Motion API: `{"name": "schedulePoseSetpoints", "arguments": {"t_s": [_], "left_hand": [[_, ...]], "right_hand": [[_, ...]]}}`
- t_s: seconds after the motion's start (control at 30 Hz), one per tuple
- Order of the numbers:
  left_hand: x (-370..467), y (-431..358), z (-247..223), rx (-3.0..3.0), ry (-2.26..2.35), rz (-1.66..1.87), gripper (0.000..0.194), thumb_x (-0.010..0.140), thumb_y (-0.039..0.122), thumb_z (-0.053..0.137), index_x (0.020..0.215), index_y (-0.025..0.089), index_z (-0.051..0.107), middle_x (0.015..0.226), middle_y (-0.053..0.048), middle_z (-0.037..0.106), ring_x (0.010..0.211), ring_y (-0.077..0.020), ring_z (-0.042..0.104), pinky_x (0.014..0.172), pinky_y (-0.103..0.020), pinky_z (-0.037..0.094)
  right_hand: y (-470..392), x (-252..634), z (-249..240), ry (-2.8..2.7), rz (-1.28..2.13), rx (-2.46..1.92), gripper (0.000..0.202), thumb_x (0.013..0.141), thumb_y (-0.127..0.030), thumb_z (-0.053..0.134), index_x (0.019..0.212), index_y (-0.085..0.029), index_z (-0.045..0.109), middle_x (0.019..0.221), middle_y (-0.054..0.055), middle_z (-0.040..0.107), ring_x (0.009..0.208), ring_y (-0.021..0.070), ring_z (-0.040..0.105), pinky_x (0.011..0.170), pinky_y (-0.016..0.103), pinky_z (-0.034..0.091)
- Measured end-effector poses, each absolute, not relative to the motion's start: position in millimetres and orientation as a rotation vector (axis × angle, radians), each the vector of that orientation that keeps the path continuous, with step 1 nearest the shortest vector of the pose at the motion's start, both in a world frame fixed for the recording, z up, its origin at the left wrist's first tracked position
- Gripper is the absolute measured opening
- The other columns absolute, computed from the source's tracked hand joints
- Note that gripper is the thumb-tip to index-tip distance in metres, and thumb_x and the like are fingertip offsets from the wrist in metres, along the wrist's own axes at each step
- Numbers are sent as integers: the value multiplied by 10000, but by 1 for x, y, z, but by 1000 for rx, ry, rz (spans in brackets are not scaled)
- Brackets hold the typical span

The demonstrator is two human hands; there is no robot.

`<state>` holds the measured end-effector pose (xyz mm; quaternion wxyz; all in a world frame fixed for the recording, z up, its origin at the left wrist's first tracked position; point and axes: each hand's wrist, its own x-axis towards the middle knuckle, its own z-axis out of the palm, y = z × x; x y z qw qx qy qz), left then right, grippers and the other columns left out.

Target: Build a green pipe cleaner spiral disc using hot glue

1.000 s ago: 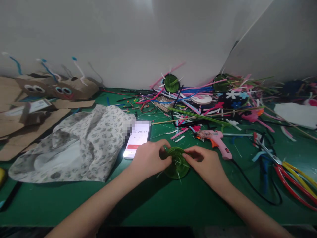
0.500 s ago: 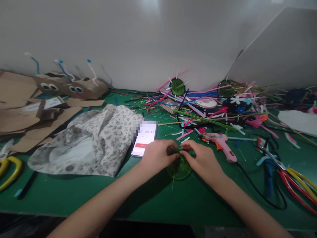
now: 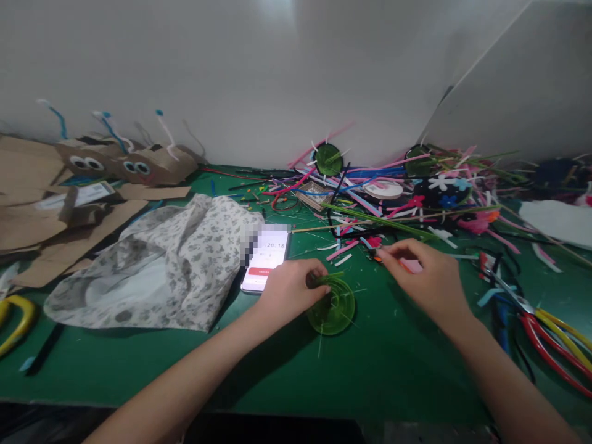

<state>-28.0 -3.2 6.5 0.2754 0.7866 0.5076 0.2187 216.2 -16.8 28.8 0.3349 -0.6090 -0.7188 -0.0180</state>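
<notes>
My left hand (image 3: 296, 285) is closed at the left rim of a round green coil (image 3: 340, 311), thumb and fingers pinching its upper left part. The coil shows ring upon ring, with a short green end sticking out at the top and thin clear glue strands trailing from its edge. My right hand (image 3: 423, 274) is over a pink hot glue gun (image 3: 411, 266), its thumb and fingertips closed together at the dark nozzle end. The hand covers most of the gun, including the handle. Just left of my left hand lies a lit phone (image 3: 266, 271) showing a timer.
A floral cloth (image 3: 185, 265) lies at left, near cardboard figures with googly eyes (image 3: 139, 168) and yellow-handled scissors (image 3: 23, 320). Behind is a heap of coloured pipe cleaners (image 3: 356, 185). Red-and-yellow-handled tools (image 3: 550, 339) are at right on the green table (image 3: 277, 376).
My right hand has left the coil and moved right and up to the glue gun. My left hand still holds the coil, now more exposed. The view has shifted slightly.
</notes>
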Motion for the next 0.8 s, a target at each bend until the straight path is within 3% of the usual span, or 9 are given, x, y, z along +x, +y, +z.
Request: {"name": "schedulePoseSetpoints", "arguments": {"t_s": [0.13,0.3,0.5,0.63,0.7,0.8], "left_hand": [[-27,-4,8,2091,1371,579,139,747,326,680,860,245,666,824,25,718,744,-177,642,581,-252,378],[-27,-4,8,2109,1365,579,136,764,330,658,871,247,661,850,19,715,764,-180,636,601,-253,391],[-28,-2,5,2099,1370,566,149,762,334,657,883,246,661,828,13,707,744,-180,625,605,-256,410],[-27,-2,5,2079,1350,602,136,759,308,671,875,240,655,812,14,702,723,-171,624,607,-254,421],[-27,-2,6,2073,1334,608,124,762,295,671,870,239,649,795,18,695,707,-166,620,607,-252,425],[-27,-3,7,2077,1321,606,112,765,282,671,866,240,645,783,21,688,708,-168,620,609,-251,428]], "right_hand": [[-13,251,15,-1801,-185,-1768,193,828,-381,567,740,-218,619,768,33,675,696,207,631,607,305,420],[-15,254,0,-1746,-95,-1738,180,850,-376,553,780,-216,597,749,26,652,684,183,615,642,293,437],[-24,233,6,-1765,265,-1507,185,902,-400,516,879,-224,565,834,39,644,699,161,601,573,255,450],[-30,223,2,-1890,376,-1443,165,915,-365,499,895,-220,573,777,29,622,657,155,581,544,259,453],[-32,217,-1,-2000,317,-1394,155,910,-348,515,960,-216,580,857,50,642,751,179,609,602,280,489],[-33,204,-1,-2185,264,-1238,288,911,-306,524,1185,-217,530,1135,91,633,1066,234,585,874,383,504]]}}
